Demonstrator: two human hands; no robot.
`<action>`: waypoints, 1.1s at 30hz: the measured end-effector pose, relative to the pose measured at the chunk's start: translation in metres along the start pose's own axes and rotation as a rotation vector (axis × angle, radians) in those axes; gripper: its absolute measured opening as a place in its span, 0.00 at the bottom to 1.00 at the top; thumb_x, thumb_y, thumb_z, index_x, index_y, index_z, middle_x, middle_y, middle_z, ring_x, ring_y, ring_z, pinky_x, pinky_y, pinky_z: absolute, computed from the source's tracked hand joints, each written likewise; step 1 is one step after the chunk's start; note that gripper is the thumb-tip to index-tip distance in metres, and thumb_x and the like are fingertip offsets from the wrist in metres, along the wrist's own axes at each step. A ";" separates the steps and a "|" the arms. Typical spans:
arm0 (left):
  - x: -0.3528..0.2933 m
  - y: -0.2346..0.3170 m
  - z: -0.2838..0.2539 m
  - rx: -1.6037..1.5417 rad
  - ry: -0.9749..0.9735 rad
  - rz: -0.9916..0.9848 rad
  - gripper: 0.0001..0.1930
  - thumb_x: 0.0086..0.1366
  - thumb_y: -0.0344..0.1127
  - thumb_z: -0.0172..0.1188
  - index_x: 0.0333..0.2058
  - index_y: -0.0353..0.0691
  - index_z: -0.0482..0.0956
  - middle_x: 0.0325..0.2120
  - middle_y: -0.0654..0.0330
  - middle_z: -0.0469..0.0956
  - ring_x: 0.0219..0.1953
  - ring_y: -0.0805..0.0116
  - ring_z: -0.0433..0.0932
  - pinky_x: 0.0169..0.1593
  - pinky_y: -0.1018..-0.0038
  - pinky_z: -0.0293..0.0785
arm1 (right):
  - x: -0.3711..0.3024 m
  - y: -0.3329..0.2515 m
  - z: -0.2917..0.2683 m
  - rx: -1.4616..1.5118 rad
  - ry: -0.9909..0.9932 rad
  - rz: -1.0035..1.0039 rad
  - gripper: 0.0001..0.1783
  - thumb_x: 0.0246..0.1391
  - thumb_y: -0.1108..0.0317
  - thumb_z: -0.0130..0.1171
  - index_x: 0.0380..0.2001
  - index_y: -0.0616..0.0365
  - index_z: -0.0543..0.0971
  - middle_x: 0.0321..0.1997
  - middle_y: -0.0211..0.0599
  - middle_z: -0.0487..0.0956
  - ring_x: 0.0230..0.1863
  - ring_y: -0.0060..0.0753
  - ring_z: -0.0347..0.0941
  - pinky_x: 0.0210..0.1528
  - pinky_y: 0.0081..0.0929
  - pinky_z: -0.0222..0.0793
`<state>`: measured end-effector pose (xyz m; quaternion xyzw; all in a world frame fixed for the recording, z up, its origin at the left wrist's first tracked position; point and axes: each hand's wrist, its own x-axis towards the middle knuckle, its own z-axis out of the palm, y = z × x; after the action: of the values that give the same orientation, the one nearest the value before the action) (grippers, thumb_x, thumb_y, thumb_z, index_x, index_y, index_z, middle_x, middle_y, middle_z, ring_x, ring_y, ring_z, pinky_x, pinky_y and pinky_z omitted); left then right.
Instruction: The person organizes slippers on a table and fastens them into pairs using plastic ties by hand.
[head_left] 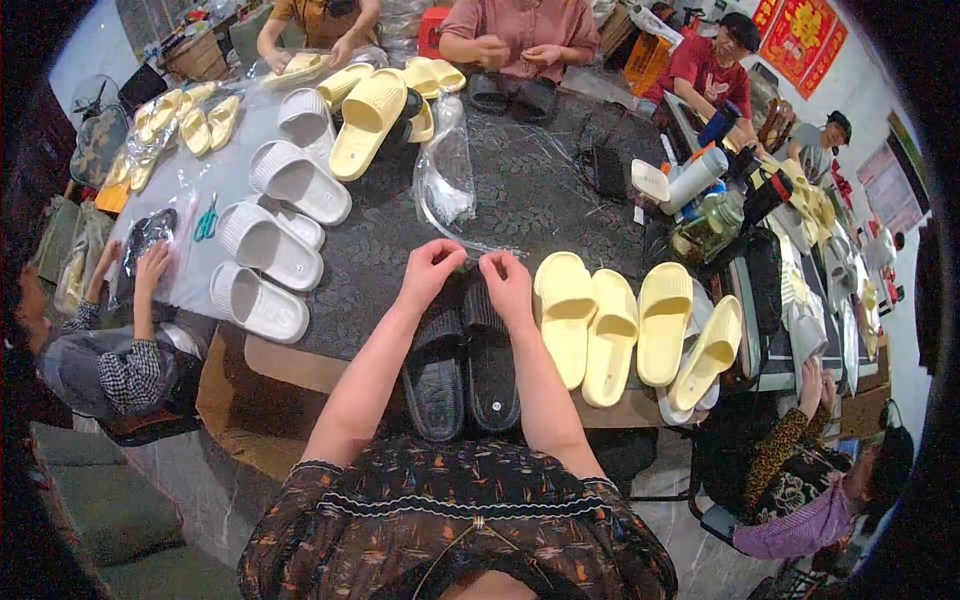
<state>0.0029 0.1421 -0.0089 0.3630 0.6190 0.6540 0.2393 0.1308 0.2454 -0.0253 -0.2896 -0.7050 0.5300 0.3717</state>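
A pair of black slide slippers [434,378] lies at the table's near edge, right in front of me, partly covered by my wrists. Over their far ends, my left hand [434,274] and my right hand [507,287] are close together, fingers pinched. What the pinched fingertips hold is too small to make out. A thin clear plastic strip [452,236] curves along the table just beyond them, close to the fingertips. To the right of my right hand stand several pale yellow slippers [565,318]. Several light grey slippers [285,248] form a row at the left.
Crumpled clear plastic bags [450,185] lie mid-table. Yellow slippers [368,120] rest on the grey ones at the far left. Teal scissors [206,220] lie left. Bottles and a glass jar [708,230] crowd the right. Co-workers sit around the table, one handling a bagged black item [150,240].
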 end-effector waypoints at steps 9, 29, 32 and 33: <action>0.002 -0.007 -0.001 -0.029 -0.013 -0.022 0.07 0.59 0.32 0.63 0.33 0.34 0.80 0.28 0.68 0.79 0.32 0.81 0.74 0.38 0.81 0.70 | 0.000 0.004 0.001 -0.036 -0.001 -0.020 0.09 0.52 0.65 0.61 0.32 0.60 0.79 0.27 0.37 0.79 0.28 0.29 0.73 0.34 0.28 0.69; 0.001 -0.005 -0.004 -0.067 -0.019 -0.048 0.08 0.60 0.34 0.63 0.33 0.35 0.80 0.28 0.69 0.78 0.31 0.82 0.72 0.37 0.83 0.68 | -0.002 -0.001 0.001 -0.025 -0.027 -0.016 0.10 0.53 0.64 0.61 0.30 0.60 0.79 0.25 0.36 0.78 0.27 0.28 0.73 0.33 0.27 0.69; 0.001 -0.007 -0.001 -0.026 -0.077 -0.063 0.07 0.60 0.33 0.63 0.33 0.35 0.80 0.27 0.70 0.77 0.30 0.83 0.72 0.36 0.83 0.68 | -0.002 -0.001 0.000 -0.080 -0.029 -0.065 0.10 0.53 0.64 0.61 0.30 0.61 0.79 0.25 0.36 0.79 0.27 0.27 0.73 0.33 0.26 0.69; 0.002 -0.008 0.000 0.026 -0.133 -0.071 0.07 0.60 0.33 0.63 0.33 0.35 0.80 0.27 0.70 0.77 0.30 0.83 0.72 0.35 0.83 0.68 | -0.002 0.000 0.000 -0.130 -0.015 -0.092 0.10 0.53 0.64 0.61 0.30 0.61 0.79 0.25 0.36 0.79 0.26 0.26 0.73 0.33 0.26 0.69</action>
<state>0.0009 0.1445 -0.0164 0.3867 0.6225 0.6116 0.2981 0.1319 0.2441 -0.0253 -0.2763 -0.7532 0.4678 0.3708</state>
